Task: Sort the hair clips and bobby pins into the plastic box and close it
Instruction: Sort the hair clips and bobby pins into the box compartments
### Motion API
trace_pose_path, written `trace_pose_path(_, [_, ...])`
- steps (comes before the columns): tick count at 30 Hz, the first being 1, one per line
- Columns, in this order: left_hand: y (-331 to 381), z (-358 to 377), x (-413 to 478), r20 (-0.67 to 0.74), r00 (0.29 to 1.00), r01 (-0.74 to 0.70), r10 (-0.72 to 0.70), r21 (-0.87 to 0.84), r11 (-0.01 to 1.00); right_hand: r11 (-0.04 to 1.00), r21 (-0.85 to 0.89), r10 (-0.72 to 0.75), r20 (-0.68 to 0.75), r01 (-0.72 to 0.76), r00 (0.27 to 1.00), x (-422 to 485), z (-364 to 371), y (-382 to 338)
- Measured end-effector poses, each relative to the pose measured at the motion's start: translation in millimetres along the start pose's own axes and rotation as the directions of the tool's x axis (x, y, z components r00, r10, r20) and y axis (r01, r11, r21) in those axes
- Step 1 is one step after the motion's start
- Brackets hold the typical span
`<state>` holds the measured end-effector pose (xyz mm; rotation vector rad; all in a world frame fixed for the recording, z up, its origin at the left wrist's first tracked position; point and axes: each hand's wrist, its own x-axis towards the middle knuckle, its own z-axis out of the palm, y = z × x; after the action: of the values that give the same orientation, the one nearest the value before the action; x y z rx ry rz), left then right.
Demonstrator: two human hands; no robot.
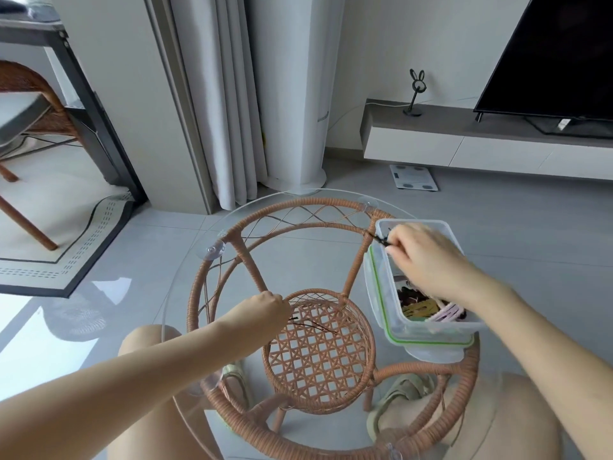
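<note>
A clear plastic box (376, 280) stands open on the right of the round glass table, on top of its green-rimmed lid (428, 341). Several hair clips (428, 308), dark, yellow and pink, lie in its near end. My right hand (428, 260) hovers over the box and pinches a small black clip (381, 240) at its far left corner. My left hand (265, 308) is curled at the table's middle, its fingertips on thin dark bobby pins (315, 327) that lie on the glass.
The glass top (185, 260) rests on a rattan frame (232, 240) with suction cups. My knees and sandalled feet show beneath it. Beyond are a curtain, a bathroom scale (413, 177) on the floor, a TV bench and a rattan chair at left.
</note>
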<state>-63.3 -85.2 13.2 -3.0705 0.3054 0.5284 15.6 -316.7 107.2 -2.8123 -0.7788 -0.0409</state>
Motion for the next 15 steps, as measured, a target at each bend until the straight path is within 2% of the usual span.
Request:
trace_pose_path(2, [0.1, -3.7, 2.7, 0.045, 0.999, 0.021, -0.02, -0.035, 0.999, 0.977, -0.211, 0.008, -0.053, -0.019, 0.999, 17.2, -4.1, 29.6])
trace_pose_path(4, [-1.3, -9.2, 3.9, 0.082, 0.996, 0.045, -0.038, -0.079, 0.996, 0.92, -0.392, -0.002, -0.044, -0.015, 0.999, 32.8, -4.7, 55.6])
trace_pose_path(7, [-4.9, -22.0, 4.7, 0.122, 0.992, 0.057, -0.045, -0.104, 0.993, 0.87, -0.49, -0.033, 0.05, 0.054, 0.998, 46.8, 1.3, 75.3])
trace_pose_path(10, [1.8, -52.5, 13.0, 0.078, 0.996, 0.042, -0.033, -0.126, 0.991, 0.908, -0.41, -0.025, 0.152, 0.086, 0.988, 50.5, 10.2, 81.2])
trace_pose_path(15, [32.8, -112.5, 49.8, -0.142, 0.986, -0.117, 0.092, -0.179, 0.977, 0.993, -0.111, 0.044, 0.12, -0.03, 0.992, 48.7, 7.4, 89.5])
